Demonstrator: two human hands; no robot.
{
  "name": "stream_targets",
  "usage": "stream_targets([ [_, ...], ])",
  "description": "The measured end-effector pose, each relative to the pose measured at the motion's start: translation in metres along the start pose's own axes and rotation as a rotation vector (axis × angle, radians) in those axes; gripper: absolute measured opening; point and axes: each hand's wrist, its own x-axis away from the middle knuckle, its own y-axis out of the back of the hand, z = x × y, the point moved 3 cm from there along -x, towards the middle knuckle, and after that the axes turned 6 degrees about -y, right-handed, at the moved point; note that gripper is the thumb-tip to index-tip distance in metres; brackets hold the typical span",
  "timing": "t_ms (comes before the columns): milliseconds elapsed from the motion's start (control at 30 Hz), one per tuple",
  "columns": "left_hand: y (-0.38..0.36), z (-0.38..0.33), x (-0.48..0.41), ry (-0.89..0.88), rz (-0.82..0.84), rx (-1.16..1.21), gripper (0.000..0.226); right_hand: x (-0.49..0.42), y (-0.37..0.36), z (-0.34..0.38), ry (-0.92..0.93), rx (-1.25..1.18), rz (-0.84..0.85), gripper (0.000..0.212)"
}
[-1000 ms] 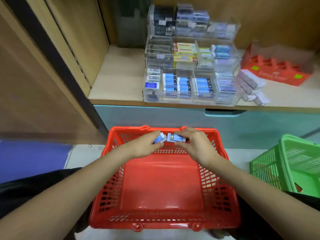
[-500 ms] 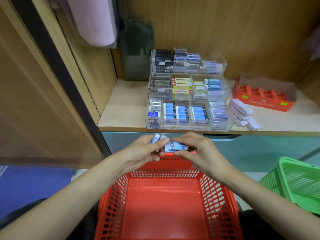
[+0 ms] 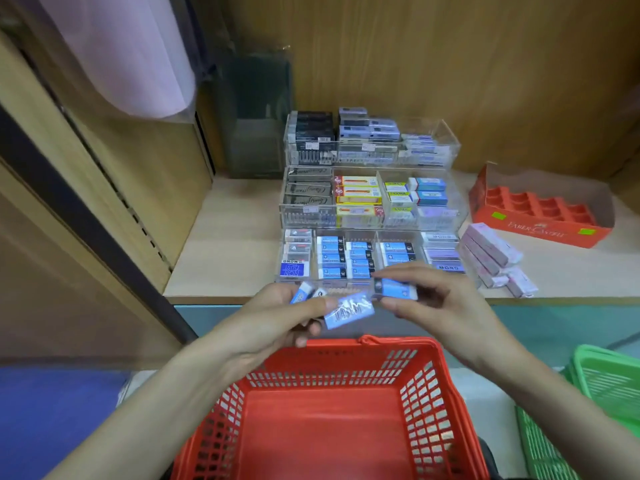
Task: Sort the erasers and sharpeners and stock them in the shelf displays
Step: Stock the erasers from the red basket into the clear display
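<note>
My left hand (image 3: 277,320) holds two blue-sleeved erasers: one (image 3: 349,311) pokes out to the right under my thumb, another (image 3: 303,292) shows above my fingers. My right hand (image 3: 433,303) pinches a third blue eraser (image 3: 394,288) between thumb and fingers. Both hands hover above the far rim of the red basket (image 3: 346,403), just in front of the clear tiered display (image 3: 370,216) on the wooden shelf (image 3: 225,251). The display's lowest tier holds rows of matching blue erasers (image 3: 346,259); upper tiers hold black, yellow and white ones.
Pink boxed erasers (image 3: 488,254) lie stacked right of the display. A red Faber-Castell carton (image 3: 540,213) sits at the shelf's right. A green basket (image 3: 602,410) stands at the lower right. A dark clear box (image 3: 256,133) is behind the display; a wooden cabinet side (image 3: 104,188) is on the left.
Both hands rose from inside the red basket to the shelf's front edge with the erasers. My right hand has drawn one eraser apart from those in my left. The view tilted up.
</note>
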Motion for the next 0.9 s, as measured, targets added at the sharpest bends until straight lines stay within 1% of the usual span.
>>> stream_targets([
  [33,0.000,0.000,-0.003,0.009,-0.039,-0.006,0.032,-0.003,0.004,-0.002,-0.049,-0.041,-0.041,0.025],
  [67,0.001,0.002,-0.008,0.012,-0.068,-0.010,0.034,-0.005,0.005,-0.006,-0.100,-0.086,-0.061,0.027],
  [133,0.000,0.003,-0.012,0.013,-0.117,-0.014,0.021,-0.009,0.001,-0.012,-0.197,-0.198,-0.046,0.028],
  [200,0.001,0.004,-0.015,0.017,-0.149,-0.011,0.011,-0.010,-0.008,-0.017,-0.272,-0.314,0.005,0.028],
  [300,0.004,0.007,-0.019,0.025,-0.188,0.016,0.015,-0.013,-0.017,-0.026,-0.344,-0.462,0.038,0.027],
  [400,0.004,0.007,-0.021,0.025,-0.218,0.040,0.013,-0.015,-0.019,-0.027,-0.358,-0.432,-0.003,0.020],
  [433,0.004,0.007,-0.021,0.026,-0.230,0.038,0.016,-0.016,-0.019,-0.027,-0.353,-0.402,-0.026,0.020],
  [500,0.005,0.007,-0.023,0.023,-0.256,0.035,0.036,-0.017,-0.019,-0.026,-0.348,-0.367,-0.072,0.024],
  [533,0.005,0.008,-0.024,0.025,-0.264,0.030,0.042,-0.017,-0.019,-0.025,-0.342,-0.359,-0.089,0.024],
  [567,0.005,0.006,-0.023,0.030,-0.267,0.026,0.042,-0.017,-0.020,-0.025,-0.331,-0.357,-0.101,0.023],
  [633,0.007,0.004,-0.023,0.030,-0.265,0.019,0.030,-0.017,-0.021,-0.025,-0.317,-0.355,-0.120,0.019],
  [700,0.013,0.000,-0.022,0.019,-0.276,0.017,0.018,-0.019,-0.022,-0.027,-0.321,-0.380,-0.128,0.024],
  [767,0.022,-0.003,-0.023,0.003,-0.298,0.013,0.015,-0.021,-0.023,-0.030,-0.344,-0.432,-0.138,0.030],
  [833,0.029,-0.008,-0.023,-0.012,-0.318,0.006,0.015,-0.024,-0.022,-0.035,-0.388,-0.479,-0.180,0.025],
  [900,0.035,-0.012,-0.022,-0.013,-0.335,0.027,0.015,-0.027,-0.023,-0.036,-0.416,-0.476,-0.197,0.022],
])
